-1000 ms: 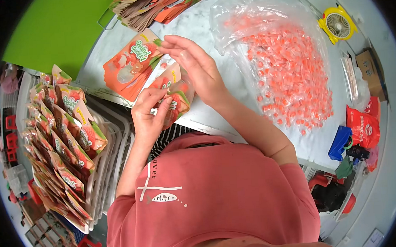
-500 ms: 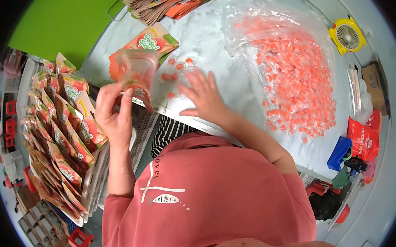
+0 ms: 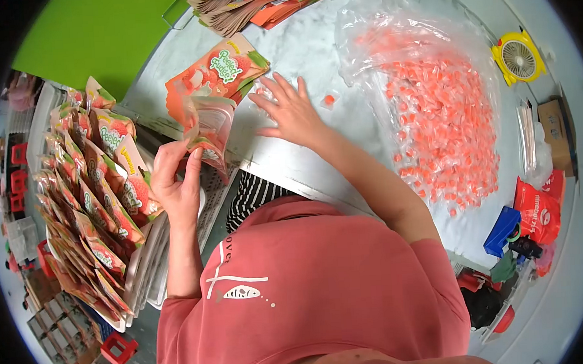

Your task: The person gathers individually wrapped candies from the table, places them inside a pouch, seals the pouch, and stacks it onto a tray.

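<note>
At the table's left edge my left hand [image 3: 178, 180] pinches a pouch [image 3: 212, 125], its clear back facing up. My right hand [image 3: 290, 111] is spread low over the white table [image 3: 311, 56], fingers apart, partly covering small wrapped candies [image 3: 260, 91] beside the pouch. One wrapped red candy [image 3: 328, 101] lies to the right of that hand. Behind the held pouch rests a stack of flat printed pouches [image 3: 223, 70]. A large heap of wrapped candies [image 3: 443, 121] lies on the right, partly under clear plastic.
A crate [image 3: 131, 299] of filled pouches [image 3: 94, 199] stands at the left. More flat pouches [image 3: 256, 2] lie at the far edge. Along the right are a yellow fan [image 3: 518, 57], a red bag [image 3: 538, 210], a blue dispenser [image 3: 502, 230] and a cardboard box [image 3: 555, 132].
My left hand has carried the pouch left, off to the table's edge. My right hand has left the pouch and come down spread over the loose candies, most recently shifting up and left.
</note>
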A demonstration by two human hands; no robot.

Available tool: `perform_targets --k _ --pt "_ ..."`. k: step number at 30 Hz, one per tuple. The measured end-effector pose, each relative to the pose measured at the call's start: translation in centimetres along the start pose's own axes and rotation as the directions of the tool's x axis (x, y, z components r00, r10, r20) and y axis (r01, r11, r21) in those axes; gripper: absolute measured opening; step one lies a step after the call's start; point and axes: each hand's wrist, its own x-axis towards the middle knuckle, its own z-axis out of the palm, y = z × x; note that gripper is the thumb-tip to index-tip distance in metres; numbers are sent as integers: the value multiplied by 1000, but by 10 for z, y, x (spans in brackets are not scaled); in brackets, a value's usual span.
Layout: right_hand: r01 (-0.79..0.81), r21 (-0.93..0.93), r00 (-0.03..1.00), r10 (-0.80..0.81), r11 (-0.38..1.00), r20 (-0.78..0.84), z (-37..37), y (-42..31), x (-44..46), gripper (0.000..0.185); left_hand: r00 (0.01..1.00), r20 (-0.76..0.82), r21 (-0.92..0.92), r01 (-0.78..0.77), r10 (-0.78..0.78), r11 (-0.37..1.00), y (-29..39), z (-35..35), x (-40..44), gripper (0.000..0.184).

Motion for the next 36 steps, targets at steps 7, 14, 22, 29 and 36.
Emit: perform_targets --k 7,14,22,29,36 --pt "22 -16 949 -16 1000 316 13 10 -3 65 998 39 -7 48 -48 999 1 2 -5 18" --pt "-210 115 975 217 971 -47 -17 37 -51 79 995 81 -5 52 -51 999 -5 5 -8 20" --pt "-88 33 987 83 996 137 -3 1 -32 86 995 93 -47 34 -30 998 -1 8 -10 22" --pt "20 -68 998 -24 997 -53 8 4 -35 28 994 105 -15 35 -34 999 1 6 -9 20" --pt "-80 173 948 129 982 -291 14 24 -35 10 992 120 44 -39 34 998 -2 14 -7 20"
